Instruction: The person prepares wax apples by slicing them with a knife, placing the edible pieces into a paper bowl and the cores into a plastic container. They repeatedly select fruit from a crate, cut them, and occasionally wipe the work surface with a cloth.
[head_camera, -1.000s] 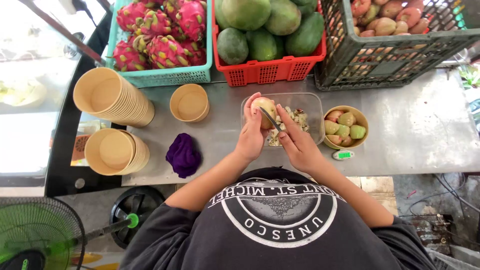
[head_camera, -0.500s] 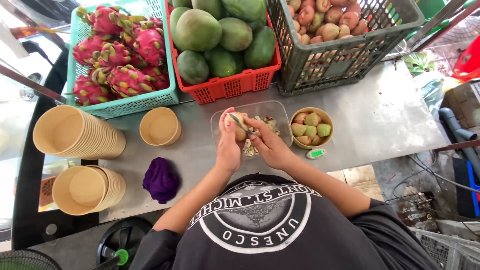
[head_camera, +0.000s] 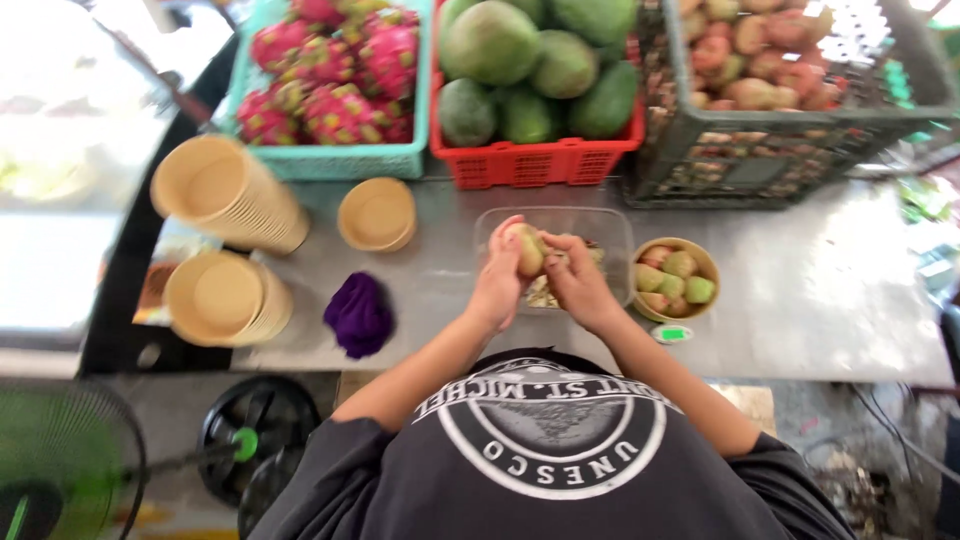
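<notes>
- The left hand (head_camera: 497, 283) is wrapped around a small, pale yellow-green oval fruit (head_camera: 527, 249), fingers curled so the fruit sits up and turned toward the other hand.
- The right hand (head_camera: 575, 283) is closed narrowly at the fruit's 3 o'clock side, thumb and fingers pinched in against it. Something may be gripped there, but it is too small to tell.
- Both hands hover over a clear rectangular plastic tub (head_camera: 610, 228), which has pale scraps in it. Working above it looks like a way to let peelings drop inside rather than on the counter.
- At 3 o'clock from the hands, just beside the tub, stands a round tan paper bowl of peeled pink and green fruit pieces (head_camera: 677, 279), within easy reach of the right hand.
- A small green-capped object (head_camera: 672, 334) lies at 5 o'clock from that bowl on the grey metal counter (head_camera: 830, 290).
- At 9 o'clock from the hands sits a crumpled purple cloth (head_camera: 359, 314), and further out lie stacks of tan paper bowls (head_camera: 226, 192), some on their sides, one short stack upright (head_camera: 377, 214).
- Along 12 o'clock run three crates: a teal plastic basket of pink dragon fruit (head_camera: 330, 75), a red plastic basket of large green fruit (head_camera: 535, 70), and a dark wire-sided crate of small reddish fruit (head_camera: 770, 60), probably stock kept at the back.
</notes>
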